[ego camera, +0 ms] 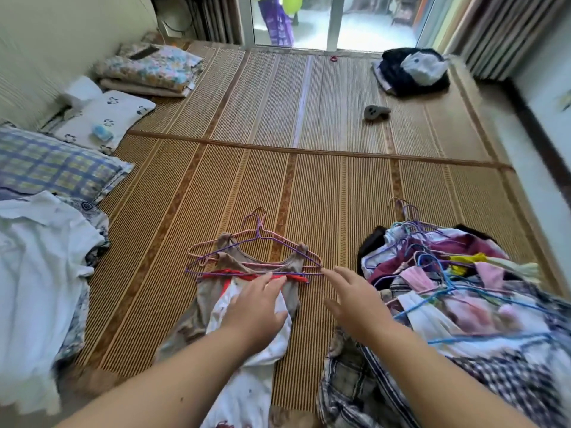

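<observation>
A beige tank top (pixel 293 267) lies on the woven mat (pixel 216 186), still hung on a purple wire hanger (pixel 262 239) with a pink hanger (pixel 216 242) beneath. A white garment with red trim (pixel 247 344) lies over its lower part. My left hand (pixel 256 307) reaches over the white garment with straight fingers, fingertips near the hanger's bottom bar. My right hand (pixel 352 301) stretches out flat just right of the tank top, fingertips close to the hanger's right end. Neither hand grips anything.
A heap of clothes on several coloured hangers (pixel 448 288) fills the right foreground. Pillows (pixel 102 118) and white bedding (pixel 37 273) line the left. Folded blankets (pixel 148 69), a dark bundle (pixel 414 72) and a small grey toy (pixel 375 112) lie farther off. A glass door (pixel 309 23) stands at the back.
</observation>
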{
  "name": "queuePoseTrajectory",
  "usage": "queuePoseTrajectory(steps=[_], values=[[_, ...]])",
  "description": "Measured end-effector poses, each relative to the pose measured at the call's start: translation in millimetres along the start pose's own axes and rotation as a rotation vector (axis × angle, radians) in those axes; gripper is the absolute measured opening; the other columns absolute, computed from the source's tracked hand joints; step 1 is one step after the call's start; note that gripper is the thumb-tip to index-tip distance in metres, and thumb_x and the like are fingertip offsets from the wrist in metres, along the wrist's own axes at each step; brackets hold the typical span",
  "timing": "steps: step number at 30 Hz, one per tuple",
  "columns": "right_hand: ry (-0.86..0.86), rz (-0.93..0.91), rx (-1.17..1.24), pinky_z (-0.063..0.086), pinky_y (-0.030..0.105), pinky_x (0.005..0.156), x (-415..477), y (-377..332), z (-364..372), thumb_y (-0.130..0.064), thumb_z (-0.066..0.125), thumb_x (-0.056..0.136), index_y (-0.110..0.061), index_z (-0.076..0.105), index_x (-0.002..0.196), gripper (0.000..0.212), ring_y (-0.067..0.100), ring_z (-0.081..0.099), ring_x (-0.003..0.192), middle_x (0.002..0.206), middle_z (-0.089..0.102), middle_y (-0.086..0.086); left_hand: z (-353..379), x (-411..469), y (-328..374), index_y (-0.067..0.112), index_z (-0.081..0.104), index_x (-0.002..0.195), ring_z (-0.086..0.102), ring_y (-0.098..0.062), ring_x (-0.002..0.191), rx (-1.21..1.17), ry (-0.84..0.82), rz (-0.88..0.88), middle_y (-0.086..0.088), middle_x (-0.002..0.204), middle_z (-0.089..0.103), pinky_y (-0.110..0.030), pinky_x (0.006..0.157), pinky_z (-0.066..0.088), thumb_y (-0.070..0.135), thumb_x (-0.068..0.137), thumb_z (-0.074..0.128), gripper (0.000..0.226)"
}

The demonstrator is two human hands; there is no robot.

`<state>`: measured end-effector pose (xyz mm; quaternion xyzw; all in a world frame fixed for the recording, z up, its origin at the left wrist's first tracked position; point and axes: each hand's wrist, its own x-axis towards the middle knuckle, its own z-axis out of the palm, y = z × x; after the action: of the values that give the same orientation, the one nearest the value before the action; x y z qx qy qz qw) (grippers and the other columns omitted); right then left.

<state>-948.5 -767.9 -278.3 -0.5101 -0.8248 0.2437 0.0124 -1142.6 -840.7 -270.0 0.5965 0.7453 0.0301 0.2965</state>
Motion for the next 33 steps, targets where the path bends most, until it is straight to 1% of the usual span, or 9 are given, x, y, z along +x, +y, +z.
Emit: queuePoseTrajectory(steps=[4,7,13,17,21,24,26,31,33], values=[[0.057,-0.038,-0.068,0.033,0.04,0.109,-77,10,-11,-0.034,0.06,0.086,-0.031,0.037,0.142,0.061,0.023,0.036,0.134,0.148,0.036,0.003,23,-53,47,0.038,0.02,0.148,0.013,-0.015,0.144,0.012,0.018,0.116,0.007,0.157,0.015,-0.046,0.116,0.018,0.043,0.09,0.053,0.067],[0.049,-0.001,-0.078,0.031,0.04,0.109,-134,34,-14,-0.033,0.059,0.085,-0.034,0.039,0.14,0.059,0.023,0.035,0.133,0.148,0.034,0.0,47,-81,78,0.039,0.023,0.147,0.015,-0.015,0.143,0.024,0.001,0.185,0.005,0.157,0.018,-0.04,0.116,0.015,0.044,0.09,0.053,0.064],[0.014,0.217,-0.123,0.026,0.036,0.111,-222,118,-35,-0.034,0.055,0.087,-0.04,0.041,0.137,0.053,0.019,0.029,0.137,0.152,0.028,-0.002,100,-107,143,0.041,0.026,0.145,0.017,-0.016,0.142,0.029,-0.147,0.276,0.006,0.156,0.019,-0.042,0.116,0.02,0.043,0.089,0.053,0.062],[-0.002,0.386,-0.125,0.023,0.04,0.114,-255,192,-60,-0.041,0.052,0.09,-0.042,0.035,0.14,0.053,0.019,0.023,0.14,0.153,0.025,-0.001,130,-97,188,0.042,0.025,0.144,0.014,-0.016,0.143,0.063,-0.189,0.3,0.006,0.157,0.017,-0.044,0.116,0.018,0.045,0.089,0.052,0.062],[-0.03,0.456,-0.128,0.028,0.043,0.11,-242,283,-83,-0.04,0.055,0.088,-0.039,0.035,0.141,0.056,0.021,0.026,0.139,0.152,0.027,-0.001,161,-56,243,0.039,0.028,0.145,0.021,-0.019,0.141,0.107,-0.197,0.259,0.004,0.156,0.021,-0.038,0.114,0.021,0.043,0.087,0.054,0.063],[-0.063,0.449,-0.114,0.029,0.038,0.108,-213,340,-90,-0.04,0.05,0.091,-0.035,0.033,0.143,0.055,0.018,0.026,0.139,0.153,0.027,-0.002,179,-16,268,0.04,0.023,0.146,0.017,-0.02,0.143,0.127,-0.229,0.161,0.002,0.157,0.016,-0.044,0.114,0.024,0.045,0.088,0.053,0.065],[-0.063,0.423,-0.115,0.03,0.034,0.107,-185,375,-90,-0.042,0.049,0.092,-0.029,0.032,0.145,0.058,0.017,0.028,0.139,0.153,0.027,-0.003,194,12,279,0.04,0.02,0.147,0.017,-0.022,0.143,0.126,-0.211,0.093,0.002,0.158,0.013,-0.043,0.113,0.024,0.047,0.089,0.051,0.066],[-0.148,0.385,-0.131,0.027,0.038,0.111,-116,420,-80,-0.044,0.043,0.094,-0.023,0.02,0.149,0.063,0.015,0.021,0.142,0.156,0.021,-0.004,227,48,288,0.049,0.022,0.144,0.012,-0.028,0.144,0.151,-0.282,-0.011,0.0,0.16,0.001,-0.047,0.115,0.021,0.051,0.087,0.053,0.065],[-0.195,0.383,-0.139,0.031,0.043,0.106,-99,424,-72,-0.045,0.04,0.095,-0.026,0.023,0.146,0.057,0.021,0.028,0.137,0.151,0.028,-0.002,238,50,289,0.05,0.028,0.142,0.008,-0.026,0.145,0.155,-0.285,-0.027,0.0,0.16,-0.002,-0.048,0.116,0.019,0.049,0.087,0.054,0.061]])
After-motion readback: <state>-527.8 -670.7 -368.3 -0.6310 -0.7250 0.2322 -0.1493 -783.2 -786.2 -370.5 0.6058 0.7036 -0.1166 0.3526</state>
